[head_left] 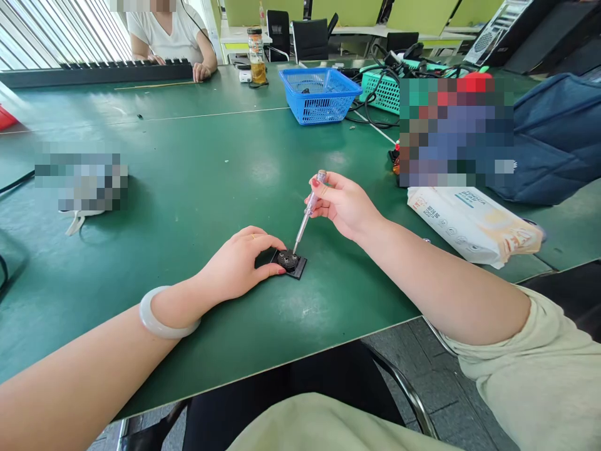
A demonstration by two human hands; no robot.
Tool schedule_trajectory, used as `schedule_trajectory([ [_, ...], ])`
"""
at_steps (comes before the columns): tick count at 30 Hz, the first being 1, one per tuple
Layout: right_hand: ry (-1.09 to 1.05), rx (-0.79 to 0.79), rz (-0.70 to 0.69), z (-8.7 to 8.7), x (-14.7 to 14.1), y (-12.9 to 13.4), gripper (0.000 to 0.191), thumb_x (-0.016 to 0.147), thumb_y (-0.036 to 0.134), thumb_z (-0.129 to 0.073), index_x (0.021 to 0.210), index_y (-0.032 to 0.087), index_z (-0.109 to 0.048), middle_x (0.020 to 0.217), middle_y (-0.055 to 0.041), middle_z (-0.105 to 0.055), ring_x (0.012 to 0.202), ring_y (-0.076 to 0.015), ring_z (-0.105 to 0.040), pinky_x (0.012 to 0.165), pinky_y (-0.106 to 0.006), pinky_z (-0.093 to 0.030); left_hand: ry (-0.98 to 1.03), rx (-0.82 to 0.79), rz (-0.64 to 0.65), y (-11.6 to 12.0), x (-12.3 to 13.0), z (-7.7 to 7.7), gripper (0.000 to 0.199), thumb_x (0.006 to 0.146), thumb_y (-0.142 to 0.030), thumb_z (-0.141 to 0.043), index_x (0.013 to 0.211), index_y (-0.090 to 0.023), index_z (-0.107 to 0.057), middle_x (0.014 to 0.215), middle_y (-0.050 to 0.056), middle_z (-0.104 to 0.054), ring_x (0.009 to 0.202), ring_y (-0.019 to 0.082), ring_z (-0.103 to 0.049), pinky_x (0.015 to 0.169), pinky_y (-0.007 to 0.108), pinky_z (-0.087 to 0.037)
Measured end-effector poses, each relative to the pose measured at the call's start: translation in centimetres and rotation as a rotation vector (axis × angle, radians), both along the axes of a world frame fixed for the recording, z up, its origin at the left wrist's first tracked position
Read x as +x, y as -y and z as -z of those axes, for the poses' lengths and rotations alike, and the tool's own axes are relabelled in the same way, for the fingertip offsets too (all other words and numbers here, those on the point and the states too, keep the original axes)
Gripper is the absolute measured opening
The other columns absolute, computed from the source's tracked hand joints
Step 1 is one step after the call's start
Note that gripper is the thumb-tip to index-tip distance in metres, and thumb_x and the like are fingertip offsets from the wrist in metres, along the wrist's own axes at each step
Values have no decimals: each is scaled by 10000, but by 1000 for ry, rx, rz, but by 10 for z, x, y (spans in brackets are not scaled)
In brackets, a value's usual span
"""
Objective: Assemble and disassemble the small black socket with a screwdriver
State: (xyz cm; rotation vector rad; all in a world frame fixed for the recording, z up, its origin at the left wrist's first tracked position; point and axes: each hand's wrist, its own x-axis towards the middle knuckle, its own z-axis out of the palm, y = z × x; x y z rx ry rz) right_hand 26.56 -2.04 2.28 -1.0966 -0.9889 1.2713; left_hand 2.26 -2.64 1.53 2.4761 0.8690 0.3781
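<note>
A small black part with a round top (288, 259) lies on the green table (211, 163). My left hand (244, 260) grips its left side between thumb and fingers. In my right hand (340, 203) is a slim screwdriver with a clear handle (305, 220), tilted, its tip down on the top of the round part. My right fingers wrap round the handle above the table. Whether the tip sits in a screw is too small to tell.
A blue basket (322, 97) and a green basket with cables (382, 91) stand at the back. Right of my hands lie a wipes pack (474, 225) and a dark blue bag (558, 138). A jar (256, 56) and a seated person (164, 37) are across the table.
</note>
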Motion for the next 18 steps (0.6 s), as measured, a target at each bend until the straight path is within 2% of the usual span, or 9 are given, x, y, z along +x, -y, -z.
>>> schedule_trajectory([
  [2, -16, -8, 56, 0, 1, -1, 300, 823, 393, -794, 882, 213, -560, 701, 21, -665, 630, -117, -669, 614, -245, -561, 7, -6, 3, -1, 0, 1, 312, 875, -485, -673, 1077, -252, -715, 1056, 52, -743, 1105, 278, -607, 1010, 452, -515],
  [5, -12, 77, 99, -1, 1, 1, 224, 863, 355, -737, 945, 228, -572, 747, 27, -679, 692, -124, -692, 676, -271, -580, 21, -17, 4, -1, 0, 1, 310, 864, -483, -685, 1068, -252, -723, 1073, 56, -743, 1113, 277, -609, 1002, 445, -523],
  [11, 2, 135, 7, -1, -3, 6, 216, 848, 333, -710, 987, 228, -584, 756, 26, -685, 691, -137, -695, 701, -306, -584, 27, -18, -9, -1, 0, 0, 318, 858, -487, -685, 1064, -248, -724, 1072, 64, -741, 1112, 280, -617, 996, 448, -532],
  [18, 88, 222, -32, -1, -3, 9, 283, 840, 422, -733, 991, 241, -576, 763, 30, -667, 686, -141, -677, 679, -309, -587, 22, -16, -12, -1, 1, 0, 332, 849, -493, -693, 1076, -253, -724, 1057, 62, -736, 1105, 280, -617, 992, 448, -535],
])
